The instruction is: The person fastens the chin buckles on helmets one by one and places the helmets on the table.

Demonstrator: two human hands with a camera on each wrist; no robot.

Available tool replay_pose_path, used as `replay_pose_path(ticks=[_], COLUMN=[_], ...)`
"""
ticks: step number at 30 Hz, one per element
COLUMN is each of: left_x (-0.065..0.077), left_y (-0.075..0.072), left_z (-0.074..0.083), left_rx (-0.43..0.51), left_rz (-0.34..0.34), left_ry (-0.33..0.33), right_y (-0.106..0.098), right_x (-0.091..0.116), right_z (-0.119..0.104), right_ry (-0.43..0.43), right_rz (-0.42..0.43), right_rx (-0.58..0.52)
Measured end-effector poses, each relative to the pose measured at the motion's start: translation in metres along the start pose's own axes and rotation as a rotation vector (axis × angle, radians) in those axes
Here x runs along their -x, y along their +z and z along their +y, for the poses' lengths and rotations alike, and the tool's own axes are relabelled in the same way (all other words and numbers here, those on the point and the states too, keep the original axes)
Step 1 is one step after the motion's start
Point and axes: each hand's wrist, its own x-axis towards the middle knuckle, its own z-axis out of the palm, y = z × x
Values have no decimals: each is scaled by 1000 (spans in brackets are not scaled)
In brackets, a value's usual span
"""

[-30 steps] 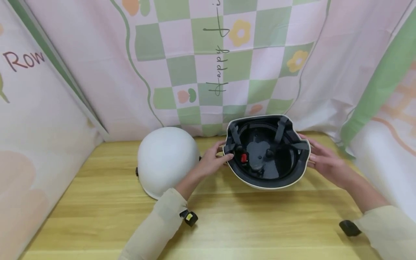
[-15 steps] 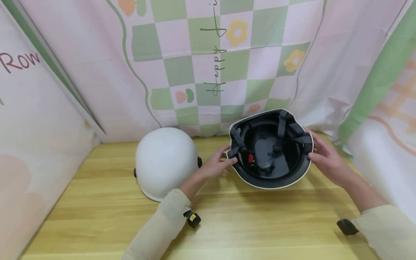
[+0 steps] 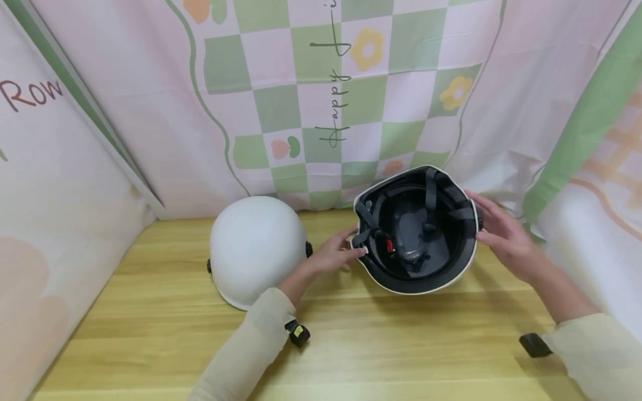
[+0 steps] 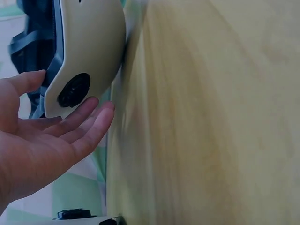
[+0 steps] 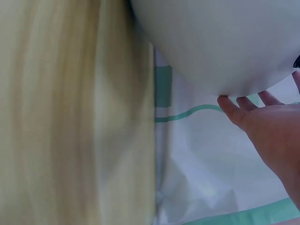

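A white helmet (image 3: 411, 231) is turned over, its black lining, dark straps and red buckle (image 3: 390, 245) facing me. My left hand (image 3: 328, 257) holds its left rim, thumb over the edge. In the left wrist view the fingers (image 4: 89, 124) of that hand lie by a round black knob (image 4: 75, 90) on the shell. At the opposite side, my right hand (image 3: 509, 239) grips the rim with the thumb in front. The right wrist view has its fingertips against the smooth outer shell (image 5: 225, 47). Whether the shell touches the table cannot be told.
A second white helmet (image 3: 258, 250) sits dome up, left of the held one, close behind my left forearm. Both are at the back of a wooden table (image 3: 381, 351). A patterned curtain (image 3: 321, 111) hangs right behind them; more cloth (image 3: 75, 223) hangs at the left side.
Between both hands, the overturned helmet has shifted slightly right, then turned and tilted a little, its upper edge rising. My hands have kept hold of its sides. The other helmet stays put.
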Motion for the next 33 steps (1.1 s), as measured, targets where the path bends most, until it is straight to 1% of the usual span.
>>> replay_pose_path(ticks=[3,5,8,10,14,19,22,25,31,33], left_x=[-2,-3,-3,-3,-2,-3,-2,-1,1,1], left_y=[4,7,8,8,7,7,9,8,7,7], left_z=[-2,-3,-3,-4,-5,-9,-12,-14,-14,-14], left_rx=[4,14,18,13,20,96,128,128,124,129], left_rz=[-23,-38,-58,-70,-84,-101,-113,-116,-126,-129], left_ry=[-27,-45,-62,-64,-78,-136,-166,-167,-167,-170], right_y=[4,6,9,10,12,16,21,26,33,35], right_x=[-4,-6,-9,-11,-14,-22,-27,-32,-39,-42], right_z=[-6,-9,-13,-14,-17,-21,-23,-22,-23,-24], right_ry=[14,16,18,3,4,-4,-4,-15,-23,-24], right_rz=[40,43,40,21,10,-4,8,16,37,34], right_rx=[115,167,200,200,229,303,356,401,549,569])
